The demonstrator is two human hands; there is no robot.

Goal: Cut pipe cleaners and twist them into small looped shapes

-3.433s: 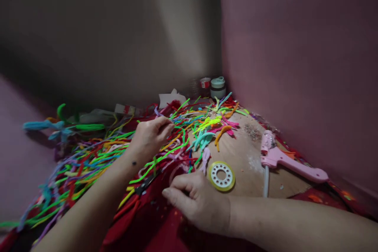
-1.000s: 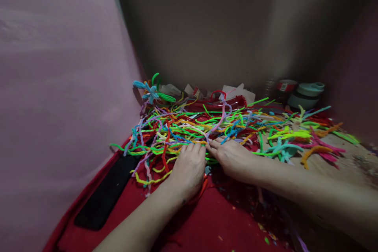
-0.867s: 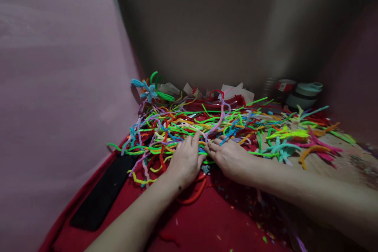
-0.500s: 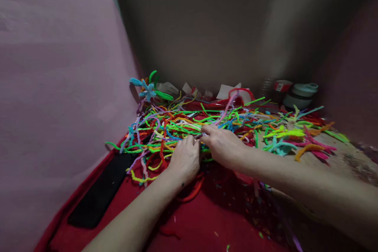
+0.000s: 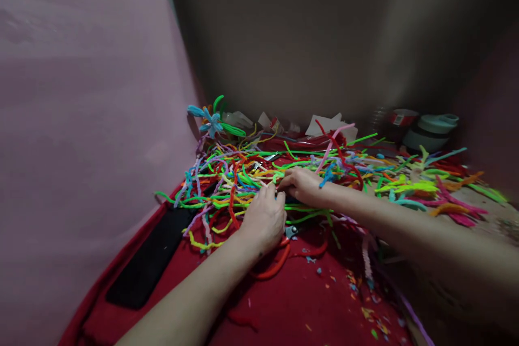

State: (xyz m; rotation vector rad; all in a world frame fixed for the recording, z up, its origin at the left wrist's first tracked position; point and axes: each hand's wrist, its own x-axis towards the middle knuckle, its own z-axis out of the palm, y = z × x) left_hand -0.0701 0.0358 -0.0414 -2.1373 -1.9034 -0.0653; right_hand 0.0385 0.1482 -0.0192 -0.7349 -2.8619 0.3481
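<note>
Head cam: fuzzy stem pile (image 5: 222, 199) spans mid-view, far side near dark wall (image 5: 304, 43). Left hand (image 5: 264, 220) has fingers close together on pile's near edge; right hand (image 5: 303, 186) just beside, fingers curled. Can't tell what either pinches. Room to move: red cloth (image 5: 320, 305) on near side, scraps (image 5: 368, 313) at right, black slab (image 5: 144, 262) near its left edge.
</note>
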